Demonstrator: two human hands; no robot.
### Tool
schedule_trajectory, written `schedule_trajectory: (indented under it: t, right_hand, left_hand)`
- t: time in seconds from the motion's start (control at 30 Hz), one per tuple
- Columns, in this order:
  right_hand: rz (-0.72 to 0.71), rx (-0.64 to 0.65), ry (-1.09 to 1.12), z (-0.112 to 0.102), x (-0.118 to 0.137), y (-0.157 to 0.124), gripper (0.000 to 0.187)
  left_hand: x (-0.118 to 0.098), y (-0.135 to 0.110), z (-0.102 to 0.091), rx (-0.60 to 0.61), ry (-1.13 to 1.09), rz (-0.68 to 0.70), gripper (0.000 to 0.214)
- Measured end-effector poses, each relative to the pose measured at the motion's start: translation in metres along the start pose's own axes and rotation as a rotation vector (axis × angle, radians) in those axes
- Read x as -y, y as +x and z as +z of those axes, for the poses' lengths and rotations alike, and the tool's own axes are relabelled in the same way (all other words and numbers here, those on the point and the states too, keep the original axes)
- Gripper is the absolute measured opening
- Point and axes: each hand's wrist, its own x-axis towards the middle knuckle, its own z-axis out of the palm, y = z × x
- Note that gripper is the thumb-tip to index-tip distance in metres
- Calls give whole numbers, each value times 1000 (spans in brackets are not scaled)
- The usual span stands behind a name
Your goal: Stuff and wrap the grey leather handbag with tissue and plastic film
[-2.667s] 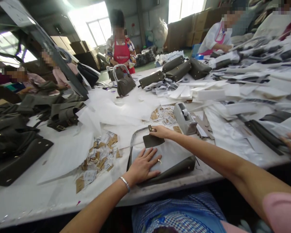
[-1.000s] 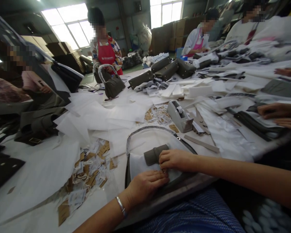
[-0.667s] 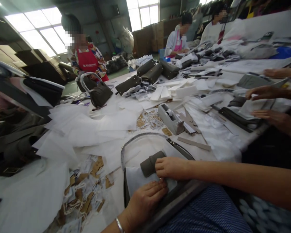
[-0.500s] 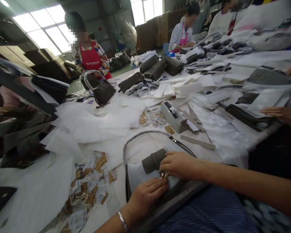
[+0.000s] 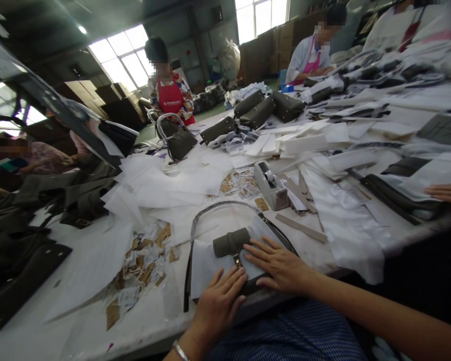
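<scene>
A dark olive handbag (image 5: 231,241) lies at the table's near edge, partly covered by a pale wrapping sheet (image 5: 202,263). Its wrapped handle arches away from me across the white tabletop. A small metal clasp (image 5: 237,261) shows below the flap, between my hands. My left hand (image 5: 222,296), with a bangle on its wrist, rests on the lower front of the bag, its fingertips close under the clasp. Flat on the sheet at the bag's right side lies my right hand (image 5: 276,264), fingers spread. Neither hand is closed around anything.
Beyond the bag stands a grey tape dispenser (image 5: 271,188). Paper tags (image 5: 146,260) lie heaped at left, near white foam sheets (image 5: 154,188). More dark bags (image 5: 261,110) are piled farther back. A co-worker's hand (image 5: 447,193) is at the right; other people stand around the table.
My right hand has come off the clasp, and its fingers have spread over the bag's right side. My left fingers have spread slightly. The camera view has swung left.
</scene>
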Motion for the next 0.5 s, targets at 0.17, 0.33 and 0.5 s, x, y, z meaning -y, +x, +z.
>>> schedule_trajectory:
  t: [0.17, 0.33, 0.5]
  right_hand:
    - [8, -35, 24, 3, -3, -2, 67]
    - [-27, -131, 53, 6, -6, -6, 49]
    - [145, -444, 122, -33, 20, -48, 32]
  left_hand:
    - [-19, -5, 36, -236, 202, -103, 51]
    - [-13, -4, 52, -407, 235, -54, 46]
    - [-1, -4, 58, -455, 204, 8, 51]
